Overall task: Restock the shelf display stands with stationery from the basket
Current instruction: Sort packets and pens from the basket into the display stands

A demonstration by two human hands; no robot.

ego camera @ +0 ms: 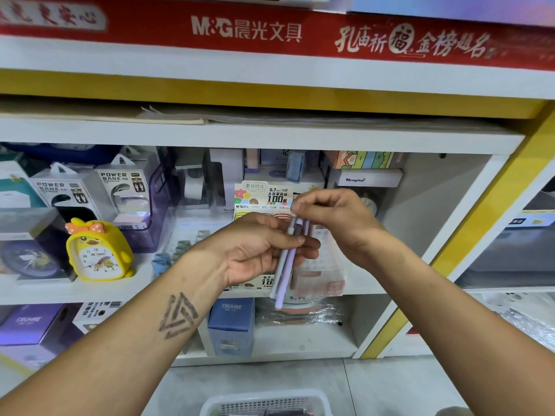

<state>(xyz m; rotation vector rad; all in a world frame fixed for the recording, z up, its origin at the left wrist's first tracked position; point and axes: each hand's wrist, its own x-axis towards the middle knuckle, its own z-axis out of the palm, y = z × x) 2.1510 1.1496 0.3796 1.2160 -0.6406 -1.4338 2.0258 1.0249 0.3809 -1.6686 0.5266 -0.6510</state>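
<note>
My left hand [264,247] grips a small bundle of pastel pens [283,274], lilac and pale blue, held upright in front of the middle shelf. My right hand [327,214] pinches the top end of one pen in that bundle. Behind the hands stands a clear tiered display stand [324,277] with a printed 0.7 mm lead header card [264,196]; its compartments are mostly hidden by my hands. The white slotted basket [264,405] sits on the floor at the bottom edge, with dark items inside.
A yellow duck alarm clock [97,250] and power bank boxes [120,187] fill the shelf's left side. Rolls of tape [180,250] lie beside the stand. Blue and purple boxes [231,325] stand on the lower shelf. A yellow shelf post [468,235] runs down the right.
</note>
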